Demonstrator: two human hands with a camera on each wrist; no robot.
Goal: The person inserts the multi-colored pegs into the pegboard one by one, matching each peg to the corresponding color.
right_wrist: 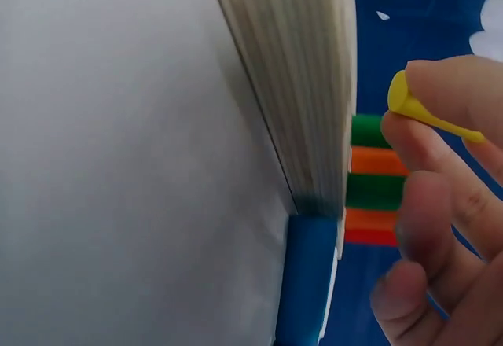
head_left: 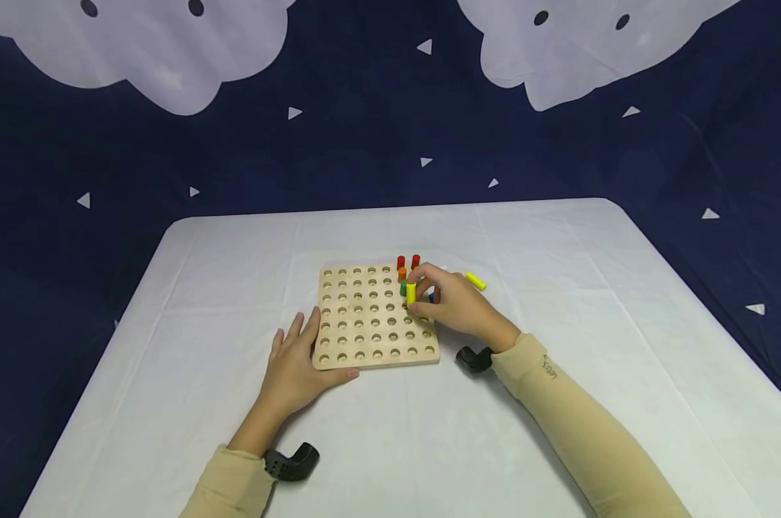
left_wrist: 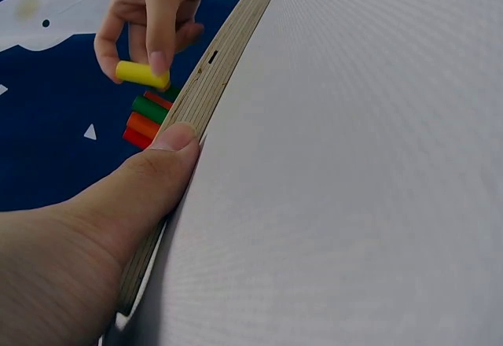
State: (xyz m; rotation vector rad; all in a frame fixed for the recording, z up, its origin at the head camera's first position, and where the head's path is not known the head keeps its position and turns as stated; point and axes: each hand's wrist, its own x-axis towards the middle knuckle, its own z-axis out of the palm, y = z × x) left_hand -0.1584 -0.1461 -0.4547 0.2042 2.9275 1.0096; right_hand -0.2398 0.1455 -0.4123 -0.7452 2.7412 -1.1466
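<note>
Left hand lies spread against the pegboard at its near-left corner; over the board's right side, just above its holes, the yellow peg hangs nearly upright; the nearer right hand pinches it, reaching in from the right.

Camera positions, three views

Head view: raised, set well back, facing forward and down over the board. Wrist views: low, close, each facing along the board's edge; both share the yellow peg.
</note>
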